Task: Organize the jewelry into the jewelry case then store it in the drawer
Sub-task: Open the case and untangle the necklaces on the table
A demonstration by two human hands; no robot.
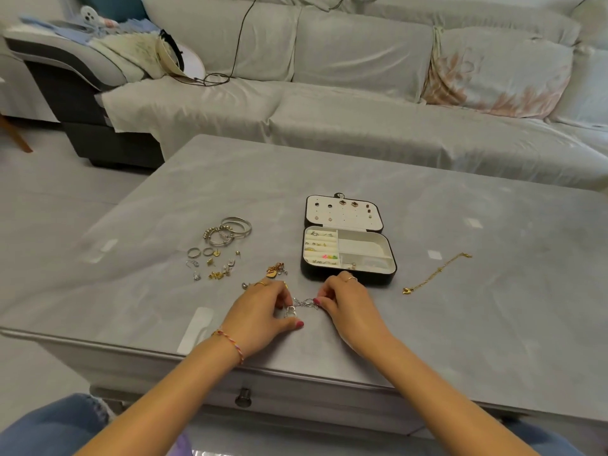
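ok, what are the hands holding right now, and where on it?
A silver chain, pinched low over the table: left hand at the pendant end, right hand on the chain's other end.

A grey sofa (362, 77) stands behind the grey table (230, 179) on pale floor (49, 199).

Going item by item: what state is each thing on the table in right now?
jewelry case: open, lid flat, partly filled
silver chain: pinched between both hands
left hand: grip shut on chain
right hand: grip shut on chain
gold chain: loose, stretched out
bangles: loose, overlapping
drawer: closed
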